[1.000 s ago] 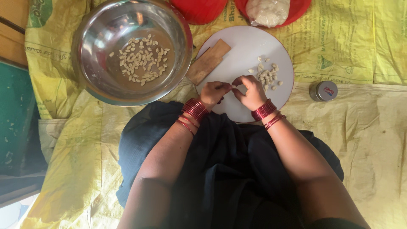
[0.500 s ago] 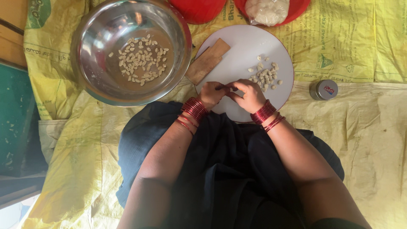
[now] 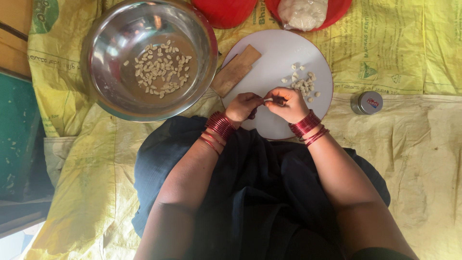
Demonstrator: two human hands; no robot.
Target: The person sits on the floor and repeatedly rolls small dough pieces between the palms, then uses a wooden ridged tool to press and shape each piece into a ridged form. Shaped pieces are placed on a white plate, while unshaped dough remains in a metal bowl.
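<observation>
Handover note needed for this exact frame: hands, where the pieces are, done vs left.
Left hand and right hand: together over the near edge of the white plate, fingertips pinching one small pale piece between them.
Pile of pale pieces: on the plate, just beyond the right hand.
Wooden slat: on the plate's left edge.
Steel bowl: left of the plate, holds a layer of pale kernels.
Done, by the look of it: the bowl's kernels.
Left: the plate's pile and the piece in hand.
</observation>
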